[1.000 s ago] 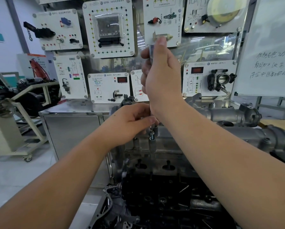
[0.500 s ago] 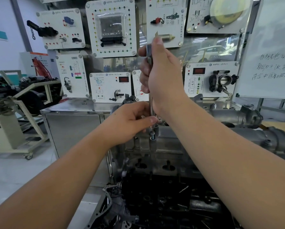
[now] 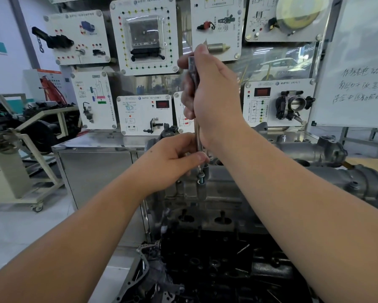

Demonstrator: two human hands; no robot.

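A screwdriver [image 3: 197, 136] is seen with a dark, glossy plastic handle [image 3: 192, 68] and a bright, polished metal shaft. The engine casting [image 3: 223, 193] beneath it is shown in dull grey cast metal, rough and matt, while the lower block [image 3: 216, 270] is rendered black with a faint sheen. A cabinet [image 3: 96, 169] behind is clad in brushed sheet metal. The display panels [image 3: 100, 119] are finished in smooth white plastic, and the pale floor [image 3: 19, 232] is left glossy.
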